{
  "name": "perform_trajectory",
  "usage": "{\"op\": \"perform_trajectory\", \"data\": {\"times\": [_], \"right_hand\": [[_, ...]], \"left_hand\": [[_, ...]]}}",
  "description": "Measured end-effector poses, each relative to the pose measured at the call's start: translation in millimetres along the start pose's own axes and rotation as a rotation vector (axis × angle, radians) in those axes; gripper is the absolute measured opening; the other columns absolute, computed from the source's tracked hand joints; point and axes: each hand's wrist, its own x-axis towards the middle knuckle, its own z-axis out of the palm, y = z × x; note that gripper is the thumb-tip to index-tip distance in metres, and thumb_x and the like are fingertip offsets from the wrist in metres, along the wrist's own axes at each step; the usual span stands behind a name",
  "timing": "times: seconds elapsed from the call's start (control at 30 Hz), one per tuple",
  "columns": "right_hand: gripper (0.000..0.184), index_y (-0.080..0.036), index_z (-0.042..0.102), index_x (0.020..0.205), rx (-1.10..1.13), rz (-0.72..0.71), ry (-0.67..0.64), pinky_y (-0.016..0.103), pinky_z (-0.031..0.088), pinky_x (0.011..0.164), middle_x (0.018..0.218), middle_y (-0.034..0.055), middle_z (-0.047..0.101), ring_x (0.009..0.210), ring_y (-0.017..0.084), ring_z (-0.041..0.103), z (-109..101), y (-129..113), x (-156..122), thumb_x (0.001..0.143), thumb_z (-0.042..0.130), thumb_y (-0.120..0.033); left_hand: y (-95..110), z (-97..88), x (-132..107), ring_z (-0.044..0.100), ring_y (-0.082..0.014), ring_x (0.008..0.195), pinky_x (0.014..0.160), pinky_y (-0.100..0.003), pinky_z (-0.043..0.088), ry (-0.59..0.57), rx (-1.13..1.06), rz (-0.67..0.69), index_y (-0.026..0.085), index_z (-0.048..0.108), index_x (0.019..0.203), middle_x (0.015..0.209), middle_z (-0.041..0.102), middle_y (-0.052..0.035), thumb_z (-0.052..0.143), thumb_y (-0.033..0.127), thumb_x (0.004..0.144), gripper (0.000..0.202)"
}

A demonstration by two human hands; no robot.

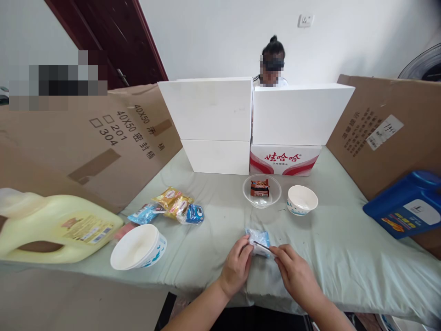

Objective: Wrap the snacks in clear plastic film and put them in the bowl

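Near the table's front edge, my left hand [237, 262] is closed on the left side of a small blue-and-white plastic packet [261, 237]. My right hand [292, 269] pinches a thin, dark-edged thing [263, 247] that lies slantwise across the packet; its kind is too small to tell. Beyond my hands stands a clear plastic bowl [245, 191] with a brown-wrapped snack [260, 188] inside. To its right is a white paper bowl [302, 207] with a blue pattern.
Left are gold and blue snack packets [177, 206], stacked paper bowls [138, 248] and a pale yellow jug [69, 230]. White boxes [217, 115] stand at the back. Cardboard panels [86, 133] flank the table; a blue bottle [403, 207] leans right. A person [274, 59] is behind the boxes.
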Motion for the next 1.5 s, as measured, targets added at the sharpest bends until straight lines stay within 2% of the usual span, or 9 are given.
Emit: {"op": "perform_trajectory", "data": {"times": [0.17, 0.37, 0.47, 0.63, 0.83, 0.97, 1.1, 1.27, 1.5], "right_hand": [[0.036, -0.025, 0.061, 0.119, -0.062, 0.007, -0.065, 0.028, 0.052, 0.068, 0.096, 0.0064, 0.062, 0.077, 0.016, 0.064, 2, 4, 4, 0.095, 0.035, -0.019], [0.035, -0.025, 0.063, 0.114, -0.197, 0.220, 0.041, 0.029, 0.052, 0.065, 0.098, 0.0060, 0.064, 0.077, 0.017, 0.065, -18, 76, -33, 0.096, 0.034, -0.030], [0.035, -0.023, 0.066, 0.106, -0.304, 0.255, 0.140, 0.037, 0.052, 0.071, 0.092, 0.0078, 0.065, 0.079, 0.022, 0.063, -24, 94, -39, 0.095, 0.035, -0.035], [0.033, -0.022, 0.058, 0.118, -0.121, 0.087, 0.213, 0.042, 0.050, 0.090, 0.115, 0.0107, 0.061, 0.106, 0.025, 0.058, -2, 43, -1, 0.093, 0.046, -0.039], [0.068, -0.021, 0.038, 0.141, 0.009, 0.036, -0.077, 0.037, 0.054, 0.077, 0.124, 0.0127, 0.055, 0.100, 0.025, 0.063, 35, -25, 55, 0.079, 0.065, -0.029], [0.028, -0.021, 0.062, 0.111, 0.074, -0.003, -0.051, 0.030, 0.052, 0.074, 0.098, 0.0059, 0.062, 0.085, 0.018, 0.064, 24, -8, 46, 0.089, 0.045, -0.017], [0.022, -0.022, 0.061, 0.103, 0.139, 0.039, 0.149, 0.030, 0.051, 0.079, 0.099, 0.0059, 0.063, 0.091, 0.017, 0.062, 2, 23, 9, 0.095, 0.041, -0.023], [0.015, -0.023, 0.062, 0.097, 0.025, 0.071, 0.331, 0.038, 0.051, 0.082, 0.092, 0.0059, 0.065, 0.092, 0.021, 0.062, -10, 28, -12, 0.093, 0.048, -0.028], [0.029, -0.023, 0.057, 0.120, 0.062, -0.110, 0.090, 0.034, 0.050, 0.093, 0.119, 0.0082, 0.062, 0.111, 0.019, 0.058, -3, -9, 9, 0.095, 0.043, -0.021]], "left_hand": [[4, -7.0, 1, 0.055, -0.0238, 0.115, 0.096, -0.042, 0.051, -0.010, -0.051, -0.037, 0.019, 0.056, 0.107, 0.107, 0.058, -0.0099, 0.044, 0.007, 0.090, 0.024], [1, -7.3, 1, 0.058, -0.0268, 0.100, 0.086, -0.046, 0.052, 0.000, -0.080, -0.166, 0.017, 0.044, 0.132, 0.105, 0.060, -0.0118, 0.062, 0.025, 0.086, 0.050], [-1, -8.0, 8, 0.059, -0.0223, 0.087, 0.078, -0.039, 0.052, -0.008, -0.172, -0.357, 0.019, 0.057, 0.115, 0.093, 0.060, -0.0077, 0.057, 0.025, 0.087, 0.029], [-7, -8.5, 12, 0.059, -0.0169, 0.074, 0.069, -0.029, 0.049, 0.059, -0.423, -0.691, 0.018, 0.057, 0.087, 0.080, 0.058, -0.0022, 0.051, 0.031, 0.088, 0.014], [-21, -12.7, 4, 0.060, -0.0157, 0.073, 0.067, -0.027, 0.050, 0.098, -0.641, -0.843, 0.018, 0.054, 0.089, 0.079, 0.061, -0.0010, 0.057, 0.039, 0.084, 0.022], [-43, -28.1, 1, 0.056, -0.0138, 0.060, 0.057, -0.025, 0.048, 0.149, -0.524, -0.836, 0.020, 0.051, 0.082, 0.067, 0.055, 0.0025, 0.055, 0.039, 0.082, 0.020], [-47, -47.1, 5, 0.059, -0.0217, 0.089, 0.080, -0.037, 0.050, 0.286, -0.201, -0.686, 0.019, 0.054, 0.097, 0.093, 0.059, -0.0062, 0.054, 0.030, 0.083, 0.017], [-12, -42.9, 24, 0.053, -0.0268, 0.108, 0.097, -0.047, 0.042, -0.114, 0.082, -0.097, 0.022, 0.057, 0.117, 0.112, 0.060, -0.0093, 0.049, 0.019, 0.089, 0.029], [10, -30.3, 26, 0.056, -0.0248, 0.092, 0.086, -0.044, 0.046, -0.205, 0.198, 0.015, 0.021, 0.065, 0.097, 0.090, 0.061, -0.0068, 0.049, 0.016, 0.093, 0.018]]}}
